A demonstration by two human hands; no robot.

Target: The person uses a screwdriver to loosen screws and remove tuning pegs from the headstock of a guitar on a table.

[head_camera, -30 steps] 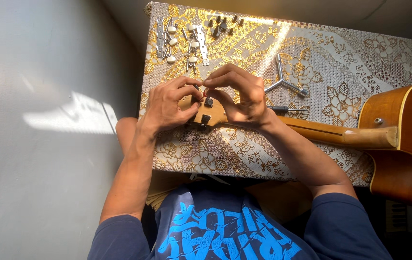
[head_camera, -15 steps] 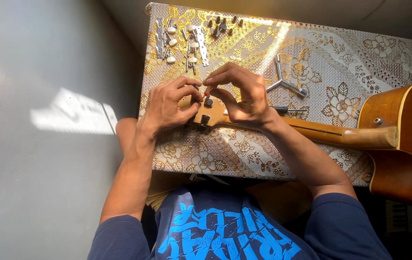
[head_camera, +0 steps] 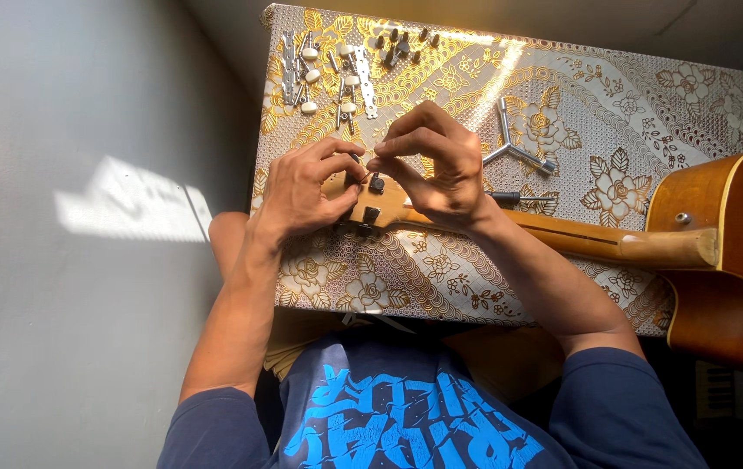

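While both hands crowd one end of the instrument, left hand (head_camera: 306,187): curled closed around the tip of the pale wooden guitar headstock (head_camera: 370,208), thumb on the near edge and fingers folded over the far edge.
Right hand (head_camera: 437,165): arched over the headstock just beside the left, thumb and forefinger drawn narrow to a pinch. Something tiny may sit between them; I cannot make it out.
Dark round fitting (head_camera: 378,183): seated on the headstock face directly under the right fingertips, with a second one just nearer the wrist.
Guitar neck (head_camera: 597,239): runs out from under the right palm, past the forearm, to the amber acoustic guitar body (head_camera: 736,260) well beyond the elbow.
Beyond the knuckles: silver tuner strips with white knobs (head_camera: 328,74) and a scatter of small dark pegs (head_camera: 402,39), well apart from both hands.
Past the right hand: three-armed metal wrench (head_camera: 515,143), and a thin dark-handled tool (head_camera: 519,199) just beside the wrist.
Underneath: gold floral lace-covered table (head_camera: 649,104).
Just changed: almost nothing. Against a second ago both hands sit at the same spot, and only the sunlight patch (head_camera: 128,204) on the floor has drifted.
My read: fine fingertip work, holding position at the headstock.
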